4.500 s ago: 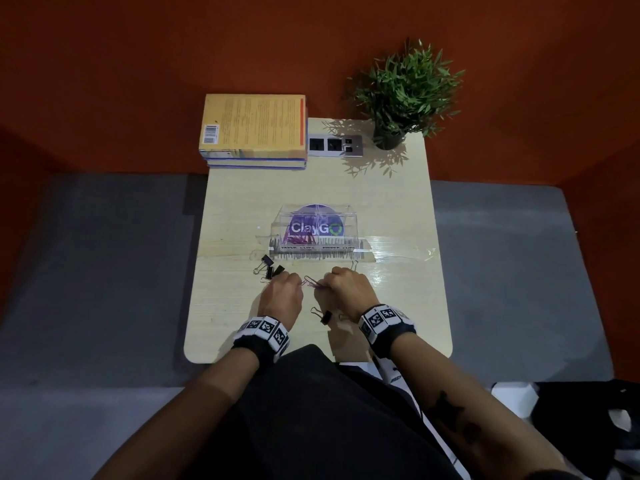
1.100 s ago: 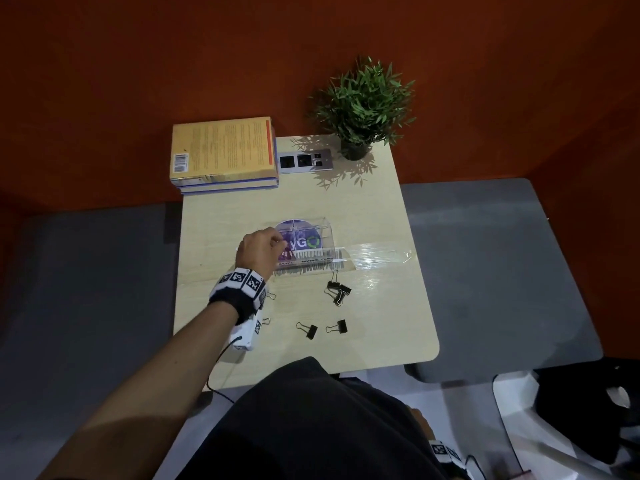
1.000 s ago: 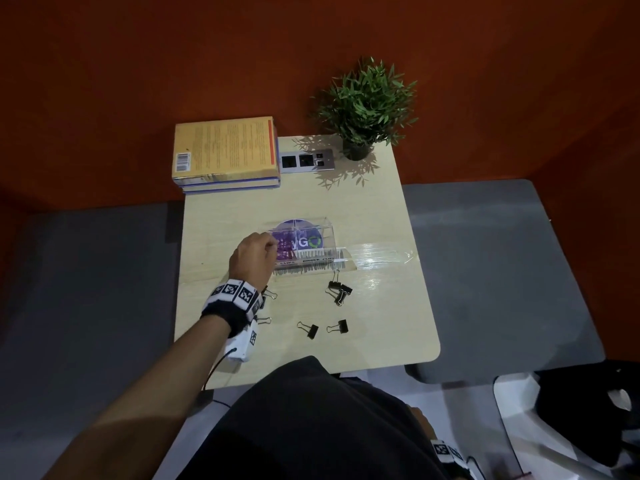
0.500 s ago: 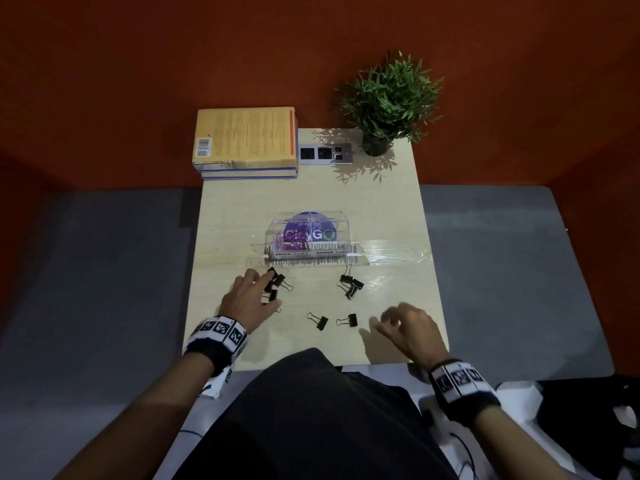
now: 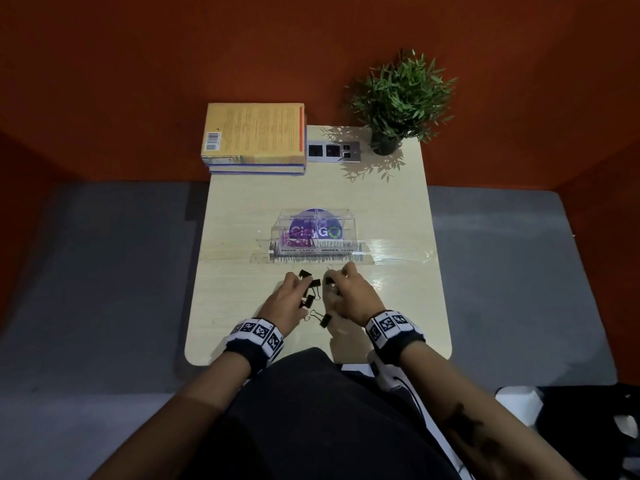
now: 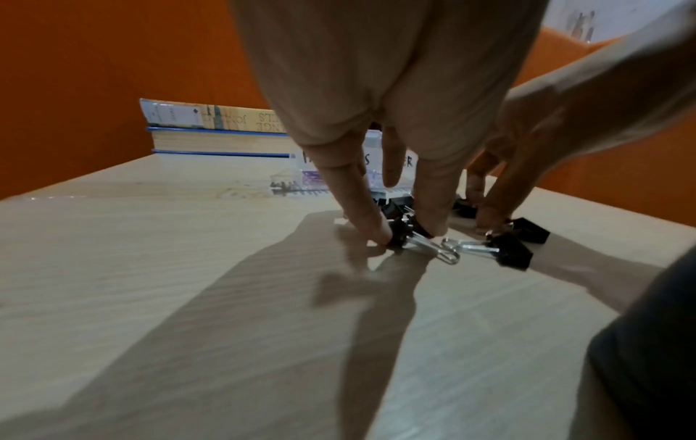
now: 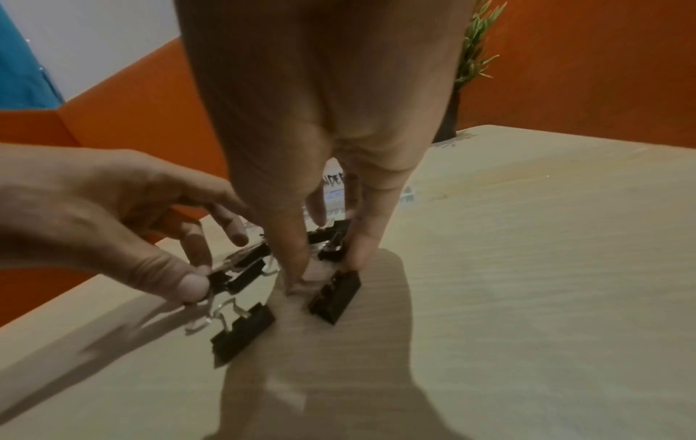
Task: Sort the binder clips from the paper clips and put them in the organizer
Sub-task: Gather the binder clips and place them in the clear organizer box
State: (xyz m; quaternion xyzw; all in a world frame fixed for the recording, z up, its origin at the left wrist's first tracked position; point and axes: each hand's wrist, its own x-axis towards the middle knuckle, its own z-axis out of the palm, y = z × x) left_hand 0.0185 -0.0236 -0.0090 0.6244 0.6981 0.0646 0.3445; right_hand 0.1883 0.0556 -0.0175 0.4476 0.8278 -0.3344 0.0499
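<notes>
The paper clips [image 5: 300, 238], a purple tangle, already sat in the left compartment of the clear organizer [image 5: 313, 233] on the table [image 5: 398, 306]; the right compartment, labelled for binder clips, looked empty. So the step in hand was gathering the binder clips [image 5: 313, 296], which lay as a small black cluster on the table just in front of the organizer, between the two hands.

The left hand [image 5: 282, 301] pinched one binder clip [image 6: 405, 235] between thumb and a fingertip, low against the tabletop. The right hand [image 5: 349, 294] stood with its fingers pointing down among the clips, fingertips touching the table beside two of them; whether it actually held one could not be told, since the fingers hid that spot in every view.

Another clip [image 5: 325, 319] lay nearest the person, a little apart from the rest, its wire handles touching those of the pinched one.

The next move probably called for lifting the pinched clip free without dragging its neighbour by the handles, then carrying it over the organizer's front wall to the right compartment, keeping clear of the paper clips' side.
</notes>
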